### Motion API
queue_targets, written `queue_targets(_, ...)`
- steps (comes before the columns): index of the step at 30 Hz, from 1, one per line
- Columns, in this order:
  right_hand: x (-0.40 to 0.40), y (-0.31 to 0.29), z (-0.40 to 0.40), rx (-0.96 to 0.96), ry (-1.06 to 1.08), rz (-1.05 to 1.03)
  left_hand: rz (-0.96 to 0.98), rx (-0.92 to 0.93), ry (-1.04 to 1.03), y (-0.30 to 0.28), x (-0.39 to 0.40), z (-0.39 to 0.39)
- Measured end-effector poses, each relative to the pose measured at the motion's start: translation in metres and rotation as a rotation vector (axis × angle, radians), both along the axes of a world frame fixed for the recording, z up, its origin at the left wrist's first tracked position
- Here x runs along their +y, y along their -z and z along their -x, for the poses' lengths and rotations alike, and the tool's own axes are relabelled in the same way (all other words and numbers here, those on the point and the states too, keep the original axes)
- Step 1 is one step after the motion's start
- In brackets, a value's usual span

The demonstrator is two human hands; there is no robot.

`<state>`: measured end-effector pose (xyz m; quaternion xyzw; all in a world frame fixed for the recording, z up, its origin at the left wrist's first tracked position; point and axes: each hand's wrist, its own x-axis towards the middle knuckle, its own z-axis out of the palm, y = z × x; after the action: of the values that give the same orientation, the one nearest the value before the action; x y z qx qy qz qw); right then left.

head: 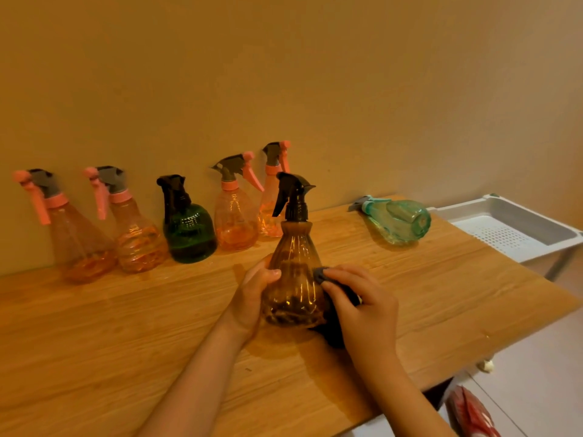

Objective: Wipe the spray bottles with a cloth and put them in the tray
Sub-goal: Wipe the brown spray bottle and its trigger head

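A brown spray bottle (295,279) with a black trigger head stands upright at the middle of the wooden table (157,326). My left hand (252,294) grips its left side. My right hand (362,307) holds a dark cloth (337,316) pressed against the bottle's right side. Along the wall stand several orange bottles with pink triggers (235,216) and a dark green bottle (189,231). A light green bottle (397,220) lies on its side at the table's far right. The white perforated tray (504,228) sits beyond the table's right end and holds no bottles.
The wall runs close behind the row of bottles. The table's right edge drops off to a pale floor, where a red packet (470,411) lies below. The tray rests on a thin metal leg (558,263).
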<state>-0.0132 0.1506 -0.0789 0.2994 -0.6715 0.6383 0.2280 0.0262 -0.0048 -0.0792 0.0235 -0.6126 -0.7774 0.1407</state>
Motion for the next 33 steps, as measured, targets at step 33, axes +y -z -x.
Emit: queue_targets(33,0.009,0.012,-0.005,-0.053,-0.156,-0.012,-0.181,-0.259,-0.360,-0.014,0.030,-0.046)
